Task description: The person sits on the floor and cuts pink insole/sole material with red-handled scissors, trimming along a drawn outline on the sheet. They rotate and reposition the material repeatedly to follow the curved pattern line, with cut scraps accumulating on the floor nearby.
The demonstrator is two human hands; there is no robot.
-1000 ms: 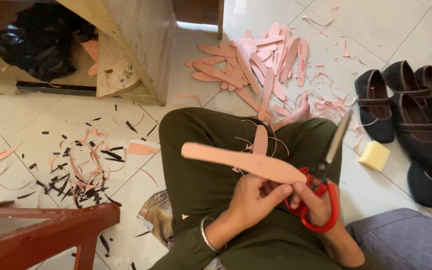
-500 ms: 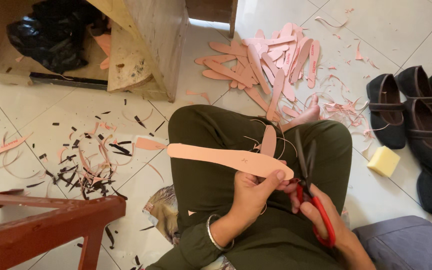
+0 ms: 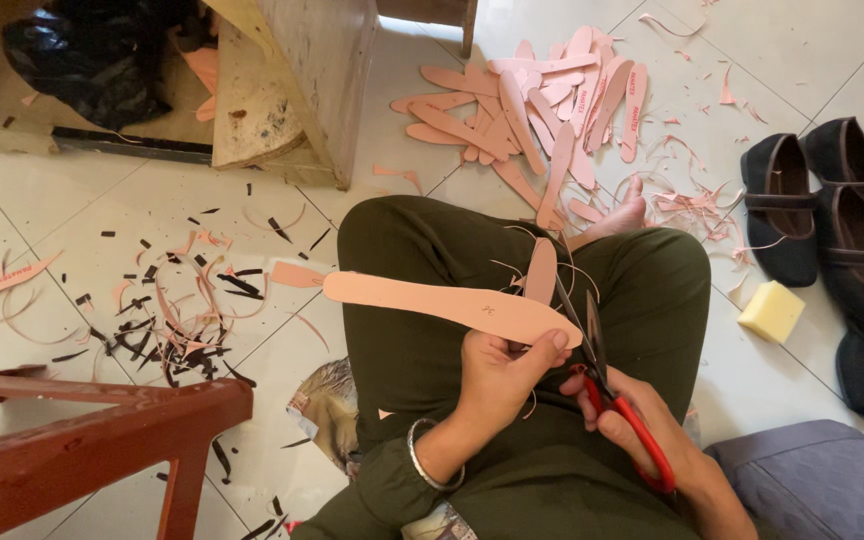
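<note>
My left hand (image 3: 500,378) pinches the wide end of a long pink insole (image 3: 442,302), which sticks out to the left over my dark green trousers (image 3: 432,250). Red-handled scissors (image 3: 607,385) are gripped in my right hand (image 3: 642,425), with the blades slightly apart at the insole's right edge. A second pink insole piece (image 3: 540,270) lies on my lap just behind the blades. My bare foot (image 3: 617,215) shows beyond my knee.
A pile of pink insoles (image 3: 542,110) lies on the tiled floor ahead. Pink and black trimmings (image 3: 167,310) are scattered at the left. Black shoes (image 3: 832,210) and a yellow sponge (image 3: 772,311) are at the right. A wooden stool (image 3: 292,90) stands ahead, a red wooden frame (image 3: 92,430) at lower left.
The scissors swung from pointing up and right to the insole's right edge. My right hand moved down and right, and the insole shifted slightly left with the view.
</note>
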